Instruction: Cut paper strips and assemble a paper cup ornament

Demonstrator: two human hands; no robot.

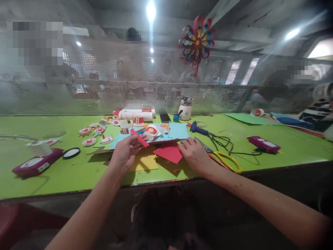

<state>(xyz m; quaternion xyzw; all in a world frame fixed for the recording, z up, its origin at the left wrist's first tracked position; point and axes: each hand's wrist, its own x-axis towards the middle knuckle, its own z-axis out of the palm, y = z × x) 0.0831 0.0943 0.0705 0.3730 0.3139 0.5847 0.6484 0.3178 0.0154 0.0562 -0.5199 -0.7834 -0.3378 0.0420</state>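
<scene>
My left hand (126,151) pinches a narrow red paper strip (139,138) above a yellow sheet (144,163) on the green table (78,173). My right hand (194,154) rests palm down with fingers spread, touching a red paper sheet (168,152) and the edge of a brown cardboard board (166,141). On that board lie light blue paper pieces (177,131) and a small red-and-white paper cup shape (151,131). Yellow-handled scissors (223,159) lie just right of my right hand.
A blue glue gun (198,129) with a black cord (226,143) lies right of the papers. Magenta punches sit at left (36,163) and right (264,144). Round red-white paper pieces (90,136), white rolls (136,114), a white jug (185,109) and a black-rimmed lid (71,153) are also here. A mesh screen (104,76) backs the table, with a paper pinwheel (197,41).
</scene>
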